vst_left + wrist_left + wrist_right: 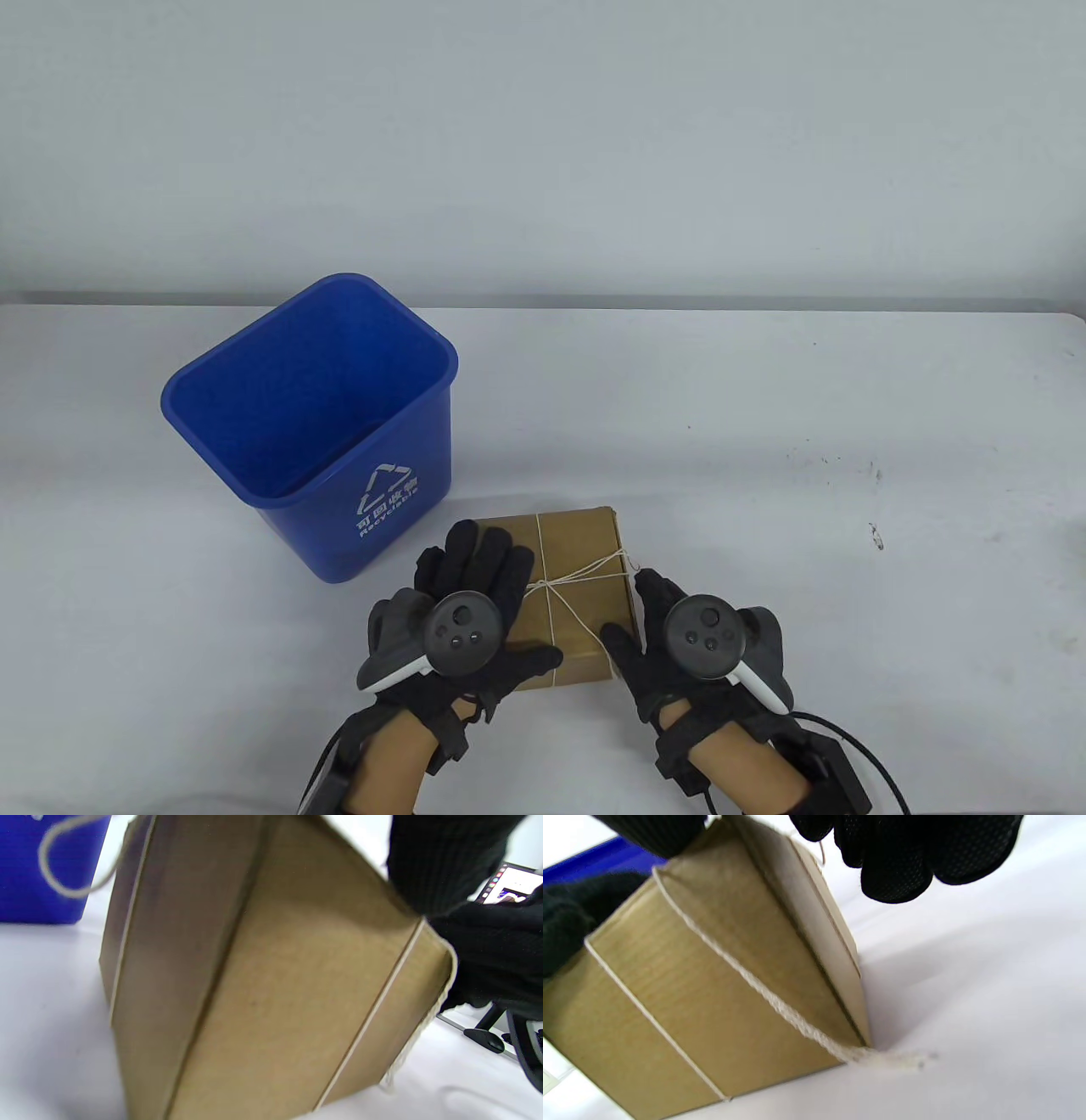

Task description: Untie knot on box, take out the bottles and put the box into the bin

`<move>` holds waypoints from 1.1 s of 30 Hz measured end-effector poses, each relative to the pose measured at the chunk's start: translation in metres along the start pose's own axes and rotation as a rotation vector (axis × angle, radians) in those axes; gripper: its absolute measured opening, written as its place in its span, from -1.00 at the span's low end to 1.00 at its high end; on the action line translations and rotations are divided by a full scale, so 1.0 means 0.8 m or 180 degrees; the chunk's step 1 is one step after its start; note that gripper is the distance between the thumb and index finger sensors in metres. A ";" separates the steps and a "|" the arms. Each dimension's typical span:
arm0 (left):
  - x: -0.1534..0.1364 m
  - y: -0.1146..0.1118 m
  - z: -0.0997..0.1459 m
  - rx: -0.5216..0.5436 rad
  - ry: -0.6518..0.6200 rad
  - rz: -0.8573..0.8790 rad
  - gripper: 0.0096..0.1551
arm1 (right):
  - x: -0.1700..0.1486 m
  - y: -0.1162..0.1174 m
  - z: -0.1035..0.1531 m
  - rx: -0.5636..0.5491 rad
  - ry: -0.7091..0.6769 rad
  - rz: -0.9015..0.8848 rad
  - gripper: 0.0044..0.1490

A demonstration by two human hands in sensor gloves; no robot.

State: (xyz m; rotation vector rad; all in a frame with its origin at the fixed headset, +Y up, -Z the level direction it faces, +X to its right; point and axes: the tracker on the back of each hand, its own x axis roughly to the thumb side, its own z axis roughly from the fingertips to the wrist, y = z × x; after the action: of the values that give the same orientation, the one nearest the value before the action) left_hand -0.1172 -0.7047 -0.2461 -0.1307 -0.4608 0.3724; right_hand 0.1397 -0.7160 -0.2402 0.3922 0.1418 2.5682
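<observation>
While your left hand lies flat on the left part of the brown box, its fingers are straight and spread out, and its thumb points right along the near edge of the box. It presses on the box and does not curl round anything. Your right hand is just beside the right side of the box. Its fingers are loose and reach up toward the loop of the string at the box's right edge. You cannot tell from the pictures if the fingertips pinch the string or only come close to it.

The box sits on the white desk, near you and in the middle. The string is wrapped both ways round it and crosses on top, with a knot by your left fingers. One frayed end lies on the desk.

The blue bin stands just to the far left of the box. It has a white arrow sign and the word "Recyclable" under some Chinese writing.
</observation>
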 end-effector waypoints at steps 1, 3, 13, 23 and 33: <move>-0.004 -0.001 0.000 -0.0018 -0.0015 0.0145 0.29 | 0.002 -0.006 0.003 -0.0108 -0.0063 0.0111 0.03; -0.007 -0.002 0.000 0.0025 -0.0061 0.0222 0.27 | 0.008 -0.014 0.007 -0.0247 -0.0287 0.0268 -0.01; -0.012 -0.008 0.001 -0.0001 -0.0119 0.0302 0.26 | 0.049 0.007 0.020 -0.0320 -0.1150 0.1225 -0.07; -0.012 -0.008 0.001 -0.0033 -0.0133 0.0328 0.24 | 0.052 0.000 0.020 -0.0612 -0.1241 0.1228 -0.29; -0.012 -0.008 0.001 -0.0053 -0.0147 0.0348 0.24 | 0.050 -0.008 0.021 -0.0626 -0.1329 0.0790 -0.59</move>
State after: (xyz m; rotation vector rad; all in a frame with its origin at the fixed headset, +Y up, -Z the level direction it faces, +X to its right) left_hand -0.1235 -0.7146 -0.2483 -0.1643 -0.5037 0.4796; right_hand 0.1152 -0.6891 -0.2154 0.9033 -0.3262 2.6394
